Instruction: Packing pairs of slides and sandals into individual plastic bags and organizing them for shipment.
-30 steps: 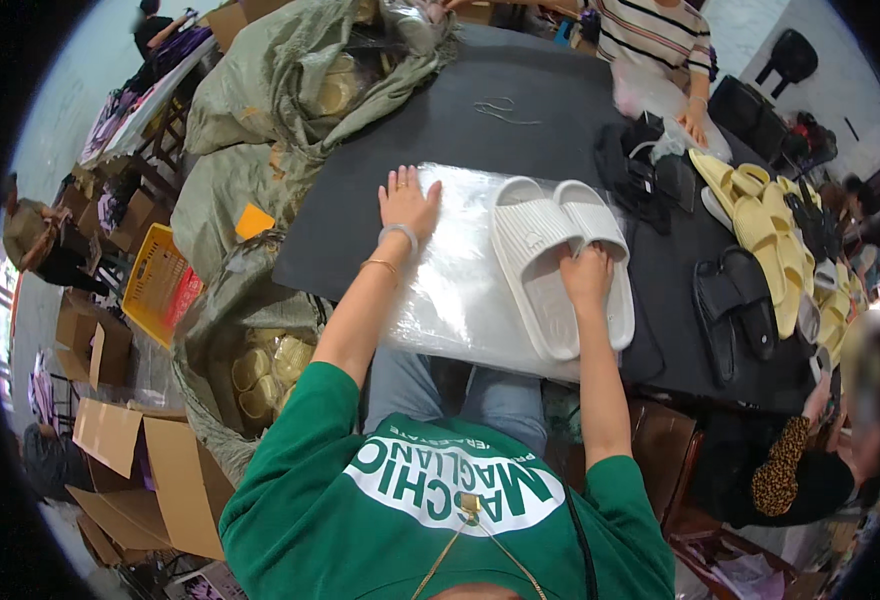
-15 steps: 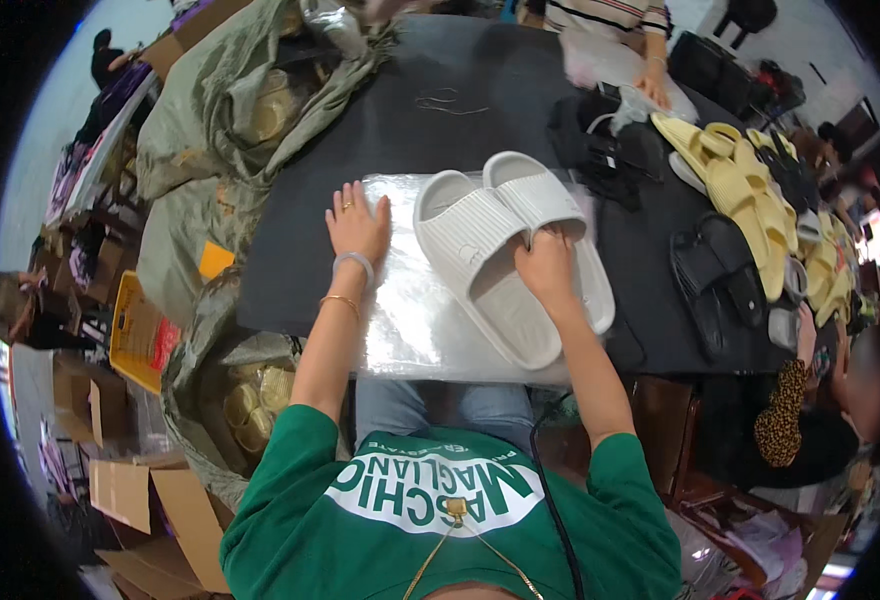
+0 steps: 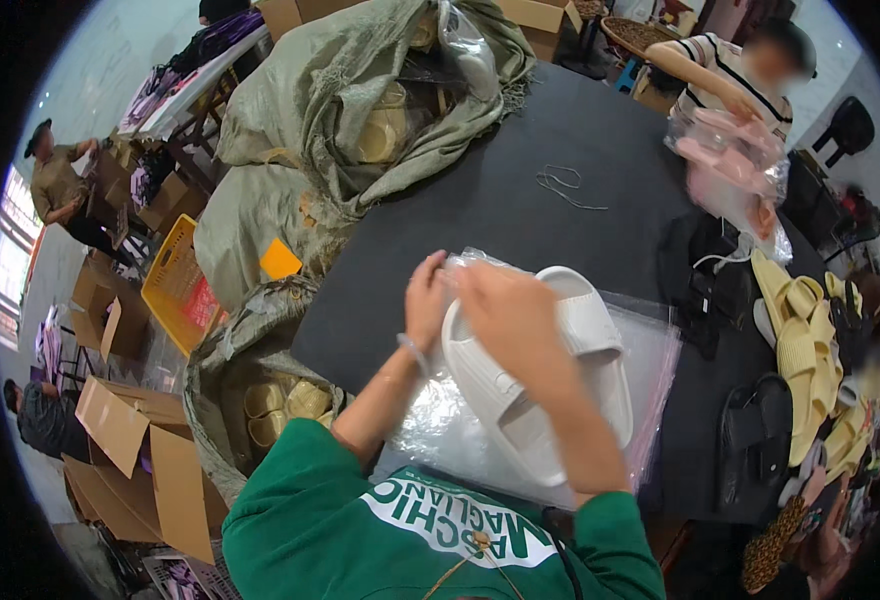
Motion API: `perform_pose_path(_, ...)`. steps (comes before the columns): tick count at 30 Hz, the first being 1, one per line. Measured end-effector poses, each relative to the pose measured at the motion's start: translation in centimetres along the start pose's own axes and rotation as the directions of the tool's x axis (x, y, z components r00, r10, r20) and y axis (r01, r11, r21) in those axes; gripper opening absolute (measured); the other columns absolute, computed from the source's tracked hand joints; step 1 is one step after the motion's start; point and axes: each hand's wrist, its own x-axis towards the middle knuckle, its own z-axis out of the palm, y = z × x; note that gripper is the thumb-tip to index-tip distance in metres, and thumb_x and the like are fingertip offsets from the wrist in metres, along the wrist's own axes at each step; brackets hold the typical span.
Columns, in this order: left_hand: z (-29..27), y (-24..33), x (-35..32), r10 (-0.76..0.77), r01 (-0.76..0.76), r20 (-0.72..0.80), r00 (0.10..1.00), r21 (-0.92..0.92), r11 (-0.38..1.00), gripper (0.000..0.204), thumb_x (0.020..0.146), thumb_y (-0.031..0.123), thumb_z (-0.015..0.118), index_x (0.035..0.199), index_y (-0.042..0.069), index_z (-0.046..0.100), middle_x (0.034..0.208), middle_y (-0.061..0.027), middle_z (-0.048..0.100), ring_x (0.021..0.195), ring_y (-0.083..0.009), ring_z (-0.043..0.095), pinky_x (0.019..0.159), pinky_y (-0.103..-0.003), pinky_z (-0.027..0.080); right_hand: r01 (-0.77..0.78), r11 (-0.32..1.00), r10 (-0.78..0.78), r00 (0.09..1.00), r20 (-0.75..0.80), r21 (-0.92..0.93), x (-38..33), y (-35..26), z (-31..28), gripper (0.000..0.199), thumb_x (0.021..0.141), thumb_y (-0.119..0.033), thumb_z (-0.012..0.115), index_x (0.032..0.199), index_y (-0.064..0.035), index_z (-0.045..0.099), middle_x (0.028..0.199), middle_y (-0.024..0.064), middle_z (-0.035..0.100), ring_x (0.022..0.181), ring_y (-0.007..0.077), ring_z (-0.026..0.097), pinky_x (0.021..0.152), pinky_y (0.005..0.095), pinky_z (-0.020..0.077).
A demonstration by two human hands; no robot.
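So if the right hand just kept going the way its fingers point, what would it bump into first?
Probably the left hand. The right hand points up and leftward over the white slippers, fingertips at the clear plastic bag's crumpled edge, right by that hand. Depth is unclear.

1. My left hand [image 3: 426, 298] is raised in front of me, fingers pointing up and away, held close together.
2. My left forearm is bare from the pushed-up green sleeve to the wrist, which carries a thin band.
3. My right hand [image 3: 505, 315] sits just beside the left, back toward the camera, fingers curled forward in a pinching grip.
4. My right forearm rises steeply from the lower edge; both elbows are bent.
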Motion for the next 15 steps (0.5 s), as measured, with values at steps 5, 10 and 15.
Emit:
perform_pose_path(5, -3.0, 2.7, 9.5, 0.563, -0.519, 0.114, 0.819, 0.565, 0.641, 0.038, 0.083, 0.008, 0.062, 0.12, 0.0, 0.055, 0.117, -0.0201, 0.057, 0.112, -0.0357, 0.053, 0.098, -0.039, 0.042, -0.027, 0.997, 0.05, 0.952, -0.301, 0.079, 2.3, 7.3, 17.0, 0.022, 0.092, -0.026, 0.053, 0.097, -0.0077, 0.064, 0.085, 0.0122, 0.068, 0.077, 0.0337, 0.064, 0.069, 0.0443, 0.0508)
perform_pose_path(10, -2.2, 3.0, 23.9, 0.577, -0.29, -0.009, 0.817, 0.858, 0.424, 0.062, 0.079, 0.023, 0.07, 0.133, 0.006, 0.044, 0.144, -0.0205, 0.034, 0.128, -0.0409, 0.038, 0.098, -0.053, 0.039, -0.254, 0.961, 0.25, 0.967, 0.05, 0.109, 2.7, 8.4, 16.9, 0.02, 0.09, -0.024, 0.054, 0.099, -0.0116, 0.067, 0.102, 0.0091, 0.066, 0.087, 0.0304, 0.065, 0.072, 0.0433, 0.051)
perform_pose_path(15, 0.3, 0.9, 34.5, 0.195, 0.251, -0.274, 0.942, 0.958, 0.135, 0.069, 0.081, 0.028, 0.069, 0.141, 0.016, 0.037, 0.149, -0.0191, 0.023, 0.128, -0.0437, 0.034, 0.093, -0.058, 0.04, -0.231, 0.966, 0.233, 0.973, 0.0, 0.118, 2.7, 9.2, 17.1, 0.018, 0.089, -0.023, 0.055, 0.095, -0.011, 0.068, 0.092, 0.0061, 0.065, 0.082, 0.0292, 0.065, 0.073, 0.0425, 0.0503)
